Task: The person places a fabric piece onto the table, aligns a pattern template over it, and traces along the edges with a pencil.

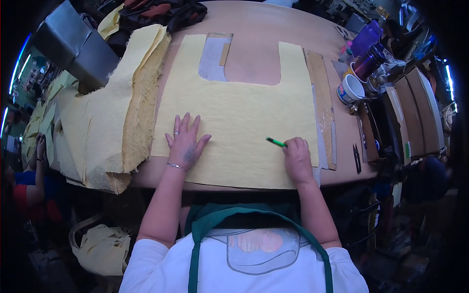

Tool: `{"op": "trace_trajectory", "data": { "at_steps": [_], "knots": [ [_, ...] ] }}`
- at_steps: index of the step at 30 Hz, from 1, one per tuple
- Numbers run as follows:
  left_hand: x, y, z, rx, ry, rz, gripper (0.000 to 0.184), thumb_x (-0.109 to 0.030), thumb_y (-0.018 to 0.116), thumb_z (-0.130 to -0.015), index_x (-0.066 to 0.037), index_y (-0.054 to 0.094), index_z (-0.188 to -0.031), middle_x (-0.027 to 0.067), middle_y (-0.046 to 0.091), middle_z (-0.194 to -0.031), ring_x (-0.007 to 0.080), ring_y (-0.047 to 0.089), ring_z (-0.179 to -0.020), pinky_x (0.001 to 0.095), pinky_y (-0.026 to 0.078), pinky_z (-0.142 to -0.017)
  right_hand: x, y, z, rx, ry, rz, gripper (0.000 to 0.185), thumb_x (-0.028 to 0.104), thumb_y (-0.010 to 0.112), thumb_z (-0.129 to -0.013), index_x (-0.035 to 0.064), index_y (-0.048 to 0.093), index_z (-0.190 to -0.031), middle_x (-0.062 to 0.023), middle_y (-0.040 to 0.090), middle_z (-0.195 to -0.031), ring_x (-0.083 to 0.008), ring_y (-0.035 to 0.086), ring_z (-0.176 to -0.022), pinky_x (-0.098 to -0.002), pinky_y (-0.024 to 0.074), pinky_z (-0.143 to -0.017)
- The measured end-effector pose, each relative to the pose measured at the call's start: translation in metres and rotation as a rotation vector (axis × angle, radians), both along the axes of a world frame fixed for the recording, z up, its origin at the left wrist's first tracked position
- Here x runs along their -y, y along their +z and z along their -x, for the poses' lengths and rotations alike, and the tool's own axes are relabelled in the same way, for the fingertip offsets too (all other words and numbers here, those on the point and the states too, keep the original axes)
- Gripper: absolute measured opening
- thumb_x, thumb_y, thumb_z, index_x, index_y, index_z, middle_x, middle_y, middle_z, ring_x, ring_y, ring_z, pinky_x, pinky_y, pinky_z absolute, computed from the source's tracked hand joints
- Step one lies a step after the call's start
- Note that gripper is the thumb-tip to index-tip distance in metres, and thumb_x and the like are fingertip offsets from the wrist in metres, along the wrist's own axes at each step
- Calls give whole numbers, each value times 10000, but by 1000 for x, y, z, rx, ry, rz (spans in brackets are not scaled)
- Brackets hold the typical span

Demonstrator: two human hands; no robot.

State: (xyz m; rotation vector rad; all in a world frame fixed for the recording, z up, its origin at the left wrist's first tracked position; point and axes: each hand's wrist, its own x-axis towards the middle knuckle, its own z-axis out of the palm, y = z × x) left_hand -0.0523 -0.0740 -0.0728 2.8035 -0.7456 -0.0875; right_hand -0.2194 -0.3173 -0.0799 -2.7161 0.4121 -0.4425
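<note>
A pale yellow fabric piece with a U-shaped cutout at its far edge lies flat before me. My left hand rests on its left part, fingers spread, holding nothing. My right hand is closed around a green pen over the right part of the fabric, the pen's dark end pointing left. A grey pattern piece shows inside the left of the cutout. Along the fabric's right edge lies a brown cardboard strip.
A thick stack of yellow fabric lies at the left, beside grey metal boxes. Dark cloth is at the far left. White cup, purple bottle, black tweezers-like tool and cardboard boxes stand or lie right. A person's arm shows far left.
</note>
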Motion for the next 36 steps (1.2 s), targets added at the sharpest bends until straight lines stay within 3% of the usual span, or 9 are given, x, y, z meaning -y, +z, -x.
{"op": "trace_trajectory", "data": {
  "at_steps": [5, 6, 10, 14, 15, 19, 22, 28, 36],
  "knots": [
    [1, -8, 0, -35, 21, -19, 605, -509, 425, -825, -186, 310, -1324, 83, 163, -1413, 292, 94, -1313, 665, 122, -936, 50, -2, 44, 91, -527, -233, 176, 45, 507, -780, -17, 487, -942, -178, 500, -855, -342, 495, -819, -408, 401, -731],
    [0, -9, 0, -39, 27, -11, 607, -510, 426, -824, -188, 308, -1325, 80, 161, -1414, 290, 95, -1313, 661, 116, -940, 69, -9, 58, 96, -577, -125, 192, 86, 535, -778, -26, 492, -928, -185, 506, -854, -340, 503, -816, -403, 405, -736],
    [-4, -8, -1, -34, 27, -11, 616, -508, 426, -825, -188, 290, -1333, 83, 145, -1420, 273, 106, -1314, 630, 129, -960, 110, -6, 73, -30, -673, -74, 316, 244, 618, -758, -40, 525, -861, -192, 536, -834, -317, 532, -812, -384, 416, -724],
    [-19, -9, 0, -19, 10, -13, 637, -518, 422, -822, -183, 270, -1342, 88, 133, -1424, 260, 117, -1314, 600, 142, -975, 125, -1, 45, -80, -712, -201, 354, 273, 670, -719, -31, 536, -841, -187, 581, -784, -341, 558, -735, -384, 444, -674],
    [-21, -8, 1, -15, 9, -31, 643, -523, 421, -821, -182, 266, -1344, 89, 131, -1424, 258, 119, -1314, 595, 145, -977, 141, -1, 40, -204, -697, -223, 336, 282, 676, -725, -17, 563, -830, -149, 615, -766, -282, 591, -683, -349, 459, -627],
    [-28, -10, 1, 0, 2, -40, 686, -561, 424, -799, -182, 260, -1347, 91, 133, -1425, 263, 121, -1313, 595, 147, -974, 171, 14, 28, -25, -424, -1204, 257, 217, 658, -757, 3, 597, -883, -57, 614, -787, -129, 586, -653, -274, 467, -582],
    [-28, -9, 0, 2, -1, -54, 729, -596, 433, -773, -187, 254, -1350, 95, 134, -1424, 264, 117, -1315, 596, 143, -973, 172, 39, 17, -19, -301, -1375, 212, 152, 615, -787, 3, 575, -932, -66, 613, -832, -125, 587, -670, -254, 480, -611],
    [-26, -4, 3, -20, -9, -64, 848, -659, 472, -700, -196, 217, -1363, 114, 129, -1423, 275, 104, -1316, 599, 130, -973, 173, 104, 32, 233, -201, -959, 253, 93, 595, -782, -3, 555, -1012, -49, 599, -867, -113, 572, -744, -229, 451, -691],
    [-21, 6, 3, -65, -20, -139, 939, -710, 509, -623, -215, 213, -1364, 124, 114, -1424, 287, 70, -1319, 614, 115, -967, 205, 160, 111, 643, -442, -434, 257, 103, 595, -805, -25, 553, -1023, -51, 589, -936, -134, 554, -799, -254, 425, -739]
  ]
}}
